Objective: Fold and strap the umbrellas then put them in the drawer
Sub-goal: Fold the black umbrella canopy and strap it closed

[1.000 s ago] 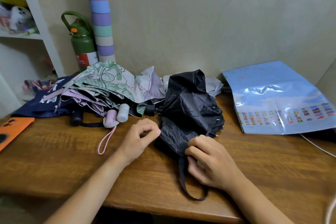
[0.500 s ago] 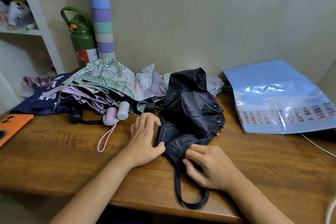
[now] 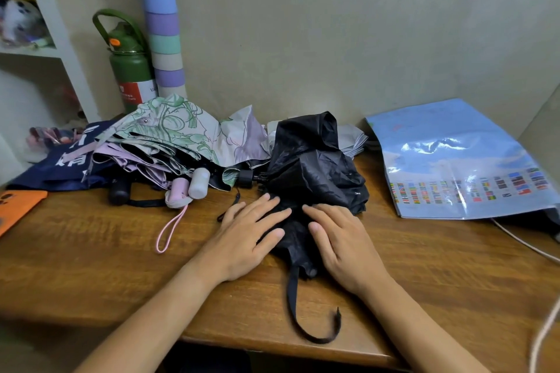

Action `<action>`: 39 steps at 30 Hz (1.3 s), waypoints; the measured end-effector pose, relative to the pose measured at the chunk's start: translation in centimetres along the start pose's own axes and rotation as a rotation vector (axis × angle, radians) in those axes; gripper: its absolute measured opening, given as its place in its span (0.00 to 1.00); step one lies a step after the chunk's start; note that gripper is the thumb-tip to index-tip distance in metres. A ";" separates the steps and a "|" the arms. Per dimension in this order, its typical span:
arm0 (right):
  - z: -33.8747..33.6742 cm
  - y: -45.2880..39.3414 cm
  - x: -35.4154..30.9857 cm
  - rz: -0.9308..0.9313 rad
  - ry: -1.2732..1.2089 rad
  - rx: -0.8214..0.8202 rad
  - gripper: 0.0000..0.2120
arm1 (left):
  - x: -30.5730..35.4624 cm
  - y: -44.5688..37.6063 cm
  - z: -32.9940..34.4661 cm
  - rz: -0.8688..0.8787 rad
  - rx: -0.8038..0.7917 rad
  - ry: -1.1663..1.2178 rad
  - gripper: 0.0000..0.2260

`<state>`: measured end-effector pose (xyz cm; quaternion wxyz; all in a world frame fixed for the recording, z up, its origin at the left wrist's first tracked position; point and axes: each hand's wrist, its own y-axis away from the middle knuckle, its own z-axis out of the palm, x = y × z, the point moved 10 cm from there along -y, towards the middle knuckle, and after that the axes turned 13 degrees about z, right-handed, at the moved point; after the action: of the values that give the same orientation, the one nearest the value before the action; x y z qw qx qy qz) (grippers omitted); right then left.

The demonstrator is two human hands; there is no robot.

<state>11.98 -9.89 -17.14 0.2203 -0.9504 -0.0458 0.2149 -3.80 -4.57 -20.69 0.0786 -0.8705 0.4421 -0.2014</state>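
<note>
Left hand (image 3: pixel 247 235): flat on the near left part of the black umbrella (image 3: pixel 312 179), fingers straight and a little spread, palm down; gripping nothing, only pressing on the fabric.
Right hand (image 3: pixel 342 239): flat on the near right part of the same umbrella, fingers straight and close together, palm down; holding nothing, only resting on the cloth.
Black umbrella: on the wooden desk (image 3: pixel 91 266) near the middle, canopy crumpled and loose, not yet rolled; far end raised in a bunched fold toward the wall, near end narrow between the two hands.
Black strap (image 3: pixel 295 309): hanging loose from the near end of the black umbrella, curving over the front part of the desk, not fastened.
Floral umbrella (image 3: pixel 178 133): to the left of the black one, green and lilac print, collapsed but unfolded, lying in a pile with other umbrellas.
Pale handles (image 3: pixel 189 186): two, pink and whitish, side by side at the near edge of the pile; pink wrist loop (image 3: pixel 171 227) trailing onto the desk.
Navy fabric (image 3: pixel 57 163): under the left side of the pile, white characters on it.
Green bottle (image 3: pixel 128 66): upright at the wall behind the pile, beside a pastel striped tube (image 3: pixel 163 36).
Blue plastic sheet (image 3: pixel 454 160): on the right of the desk, well apart from the hands, rows of small flags printed on it.
Orange phone case (image 3: pixel 18 206): at the left edge of the desk.
Drawer: not visible.
</note>
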 end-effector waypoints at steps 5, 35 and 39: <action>0.6 -0.9 2.4 0.136 0.117 0.038 0.23 | -1.6 -1.1 -0.1 -0.064 -0.019 0.138 0.23; -2.5 1.7 -2.3 -0.242 0.016 0.063 0.04 | -2.5 -2.3 1.4 -0.081 -0.171 0.023 0.22; -3.3 1.9 -2.9 -0.288 0.029 0.130 0.02 | -2.4 -2.3 1.4 -0.072 -0.180 -0.006 0.23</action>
<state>10.76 -13.49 -14.14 0.3107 -0.9206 -0.1645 0.1700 -2.79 -1.32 -21.95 -0.0059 -0.8900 0.4266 -0.1611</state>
